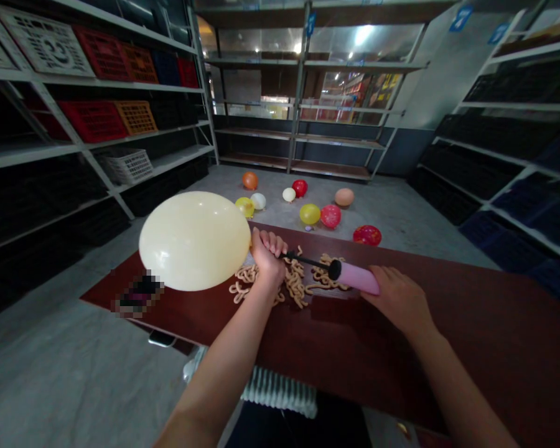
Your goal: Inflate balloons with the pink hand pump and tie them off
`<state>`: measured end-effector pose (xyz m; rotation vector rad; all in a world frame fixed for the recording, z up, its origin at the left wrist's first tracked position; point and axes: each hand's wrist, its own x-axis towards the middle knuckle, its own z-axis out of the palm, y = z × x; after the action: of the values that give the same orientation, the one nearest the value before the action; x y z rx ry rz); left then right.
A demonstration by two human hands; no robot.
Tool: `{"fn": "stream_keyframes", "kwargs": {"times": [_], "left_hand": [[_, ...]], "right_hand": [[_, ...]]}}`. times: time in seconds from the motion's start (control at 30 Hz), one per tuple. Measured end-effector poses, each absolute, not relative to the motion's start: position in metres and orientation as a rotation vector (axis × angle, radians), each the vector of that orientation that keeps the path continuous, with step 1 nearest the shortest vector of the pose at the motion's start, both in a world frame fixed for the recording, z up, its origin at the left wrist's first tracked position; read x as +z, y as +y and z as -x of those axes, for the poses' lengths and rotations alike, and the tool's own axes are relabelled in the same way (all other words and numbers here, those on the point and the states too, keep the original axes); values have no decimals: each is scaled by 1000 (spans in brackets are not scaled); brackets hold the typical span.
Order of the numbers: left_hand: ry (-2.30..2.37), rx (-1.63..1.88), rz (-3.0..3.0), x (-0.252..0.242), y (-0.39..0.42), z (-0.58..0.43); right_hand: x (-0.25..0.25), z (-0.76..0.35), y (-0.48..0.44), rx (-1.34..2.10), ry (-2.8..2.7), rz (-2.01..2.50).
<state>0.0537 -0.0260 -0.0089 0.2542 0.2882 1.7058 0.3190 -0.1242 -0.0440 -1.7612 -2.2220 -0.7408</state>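
Note:
A large cream balloon point(195, 241) sits inflated at the left of the dark red wooden table top point(401, 348). My left hand point(268, 255) grips its neck around the black nozzle of a pink hand pump point(359, 277). The pump lies nearly flat, pointing left across the table. My right hand point(399, 298) presses against the pump's pink end, with its fingers on the barrel. Under the pump and my left wrist lies a tangle of tan twisted cord or thin balloons point(294, 281).
A pixelated object point(139, 294) lies on the table's left end. Several inflated balloons point(310, 214) rest on the concrete floor beyond the table. Metal shelves with plastic crates point(93, 121) line the left, and shelves of dark crates point(508, 230) line the right.

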Motion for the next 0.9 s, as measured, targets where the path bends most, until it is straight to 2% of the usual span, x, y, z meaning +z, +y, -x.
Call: {"fn": "stream_keyframes", "kwargs": {"times": [0.17, 0.3, 0.5, 0.9], "left_hand": [[257, 1737, -295, 3, -34, -48], [317, 1732, -354, 8, -37, -49], [446, 1696, -425, 2, -34, -55], [446, 1806, -439, 4, -30, -51]], "right_hand": [[-19, -264, -106, -698, -2231, 1721], [-27, -232, -95, -548, -2205, 1713], [-48, -237, -91, -399, -2143, 1721], [-49, -242, -92, -341, -2076, 1714]]}}
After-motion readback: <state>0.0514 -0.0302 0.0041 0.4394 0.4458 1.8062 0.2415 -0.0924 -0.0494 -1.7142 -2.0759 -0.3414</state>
